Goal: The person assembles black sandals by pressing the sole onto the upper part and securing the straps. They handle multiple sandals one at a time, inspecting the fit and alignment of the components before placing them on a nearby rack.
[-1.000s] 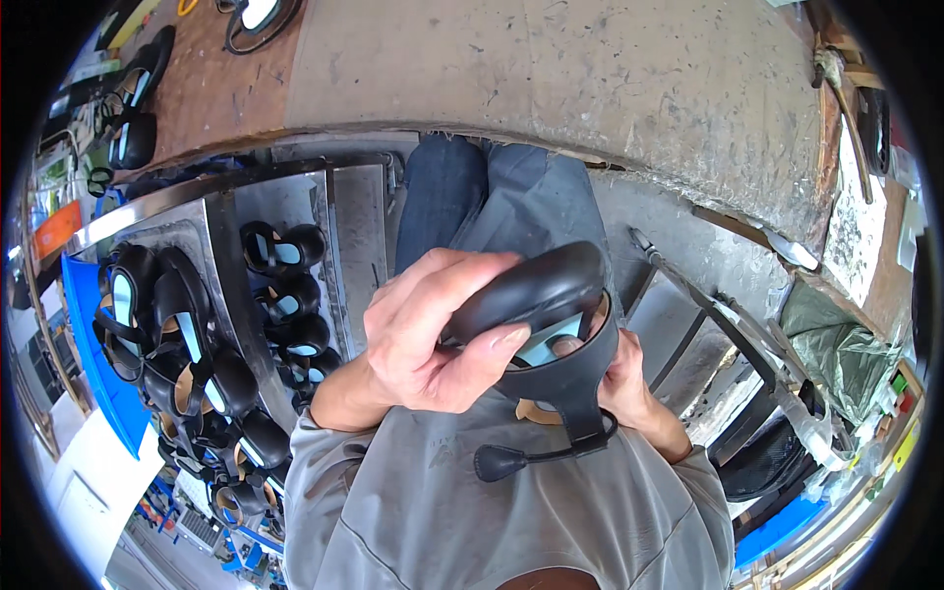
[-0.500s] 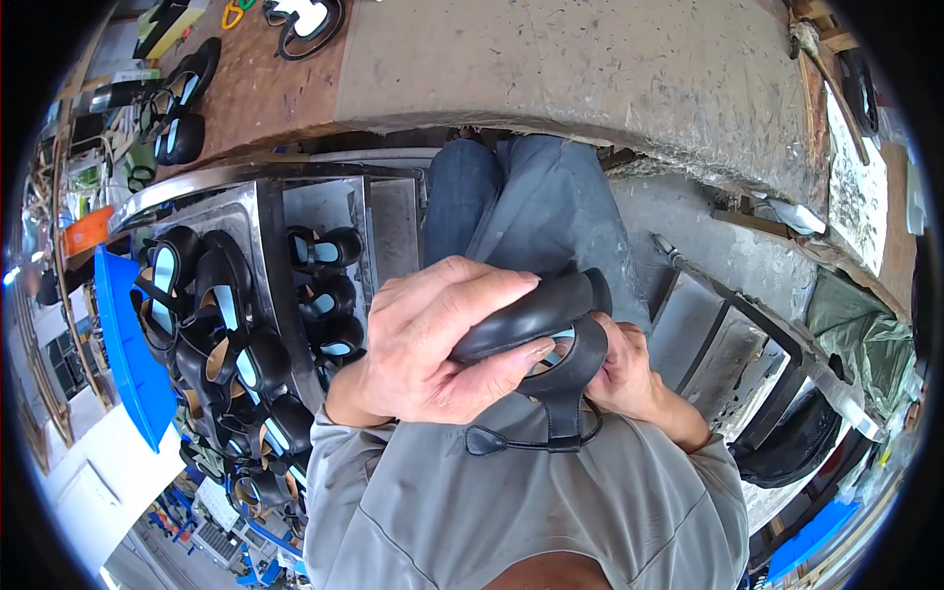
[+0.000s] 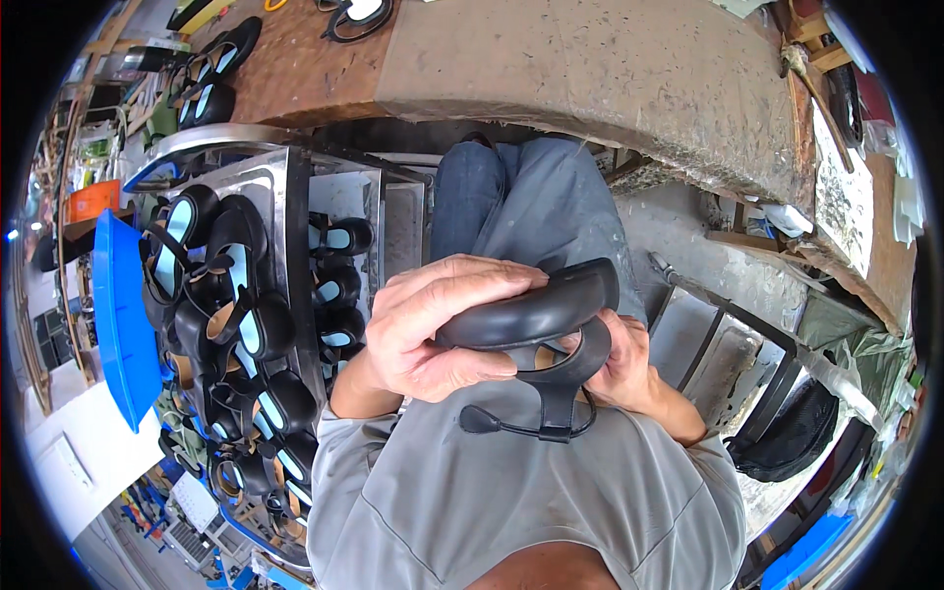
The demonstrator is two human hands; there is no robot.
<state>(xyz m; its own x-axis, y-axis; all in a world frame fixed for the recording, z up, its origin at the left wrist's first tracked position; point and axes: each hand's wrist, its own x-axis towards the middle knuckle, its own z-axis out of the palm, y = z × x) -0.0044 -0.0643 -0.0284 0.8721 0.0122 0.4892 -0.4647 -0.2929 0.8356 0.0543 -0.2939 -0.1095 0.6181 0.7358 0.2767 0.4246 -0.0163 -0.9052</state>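
Observation:
A black leather shoe (image 3: 531,313) is held in front of my chest, tipped on its side. My left hand (image 3: 433,324) is closed round its rounded end, with fingers over the top and the thumb beneath. At the opposite end, my right hand (image 3: 626,366) grips the shoe beside its strap, and part of those fingers is hidden behind the leather. From the shoe, a T-shaped black strap (image 3: 558,408) hangs over my grey shirt, its thin loop ending in a pointed tab.
To my left, a metal-framed rack (image 3: 295,211) bears many black shoes (image 3: 258,329) with light-blue insoles, beside a blue tray (image 3: 123,324). A worn workbench (image 3: 590,64) stands ahead, with more shoes at its left end. A metal frame (image 3: 723,305) is at my right.
The shoe has rolled slightly, so more of its smooth upper faces up and less of its inside shows. Both hands keep their hold, and the surroundings have shifted with the head.

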